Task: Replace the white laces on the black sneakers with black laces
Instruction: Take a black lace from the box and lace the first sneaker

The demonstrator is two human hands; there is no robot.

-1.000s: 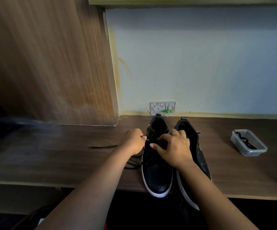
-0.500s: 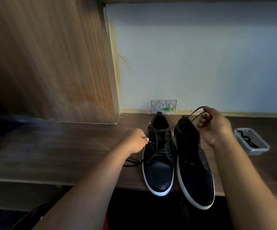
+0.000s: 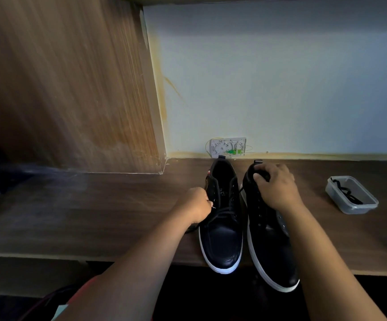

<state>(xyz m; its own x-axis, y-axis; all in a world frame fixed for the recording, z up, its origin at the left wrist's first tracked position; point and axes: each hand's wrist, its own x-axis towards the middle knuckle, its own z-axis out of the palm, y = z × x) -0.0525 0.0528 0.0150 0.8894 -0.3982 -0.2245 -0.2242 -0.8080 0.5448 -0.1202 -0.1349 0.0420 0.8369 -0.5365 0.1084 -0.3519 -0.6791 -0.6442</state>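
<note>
Head view. Two black sneakers stand side by side at lower centre of the frame on a dark, matt wood-grain counter (image 3: 100, 216), toes toward you and overhanging the front edge. Both have smooth, slightly glossy leather-like uppers and white rubber soles. The left sneaker (image 3: 221, 230) carries a thin black lace (image 3: 225, 213) crossed through its lower eyelets; the upper eyelets are unlaced. The right sneaker (image 3: 272, 246) shows bare eyelets down its throat.

Your left hand (image 3: 197, 206) sits just left of the left sneaker's eyelet row, fingers curled into a fist and pinching the lace end; a pale tip shows at the knuckles, beside the shoe's edge. Slack lace trails beneath that wrist.

Your right hand (image 3: 277, 188) lies over the collar of the right sneaker, fingers bent round the heel rim and gripping it, thumb on the inner side. A lace strand runs from the left sneaker toward this hand; whether the hand holds it I cannot tell.

At right of the frame, well apart from the shoes, a translucent rectangular plastic container (image 3: 351, 198) with rounded corners holds a coiled black lace. A white wall plate (image 3: 228, 147) sits behind the sneakers.
</note>
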